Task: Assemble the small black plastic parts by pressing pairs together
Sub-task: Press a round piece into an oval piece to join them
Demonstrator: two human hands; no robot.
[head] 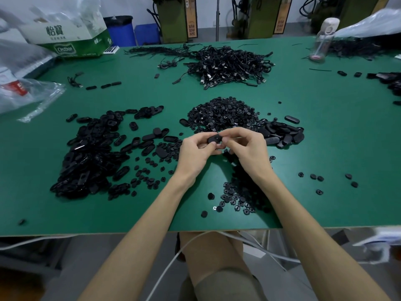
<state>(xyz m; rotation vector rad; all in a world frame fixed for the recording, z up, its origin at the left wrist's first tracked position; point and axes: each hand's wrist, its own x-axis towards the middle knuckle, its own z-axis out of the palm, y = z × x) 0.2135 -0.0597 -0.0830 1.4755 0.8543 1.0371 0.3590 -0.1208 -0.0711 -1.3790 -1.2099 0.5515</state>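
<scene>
Held part: an oval black shell (214,139), raised just above the green table (303,131), in front of the heap of small round pieces (221,115).
Grip: left hand (196,149) and right hand (246,148) both pinch its ends between thumb and fingertips.
Insert: hidden; cannot tell if seated.
Risk, tilt: off-centre pressure would likely leave the pair half-joined.
Risk, slip: a dropped piece would vanish among the scattered round pieces (236,200) beneath.

- Green table (303,148) fills the view, pale edge nearest us.
- White wall (138,7) behind, grey floor (204,33) below.
- Olive machines (173,18) line the back, blue bins (121,31) beside.
</scene>
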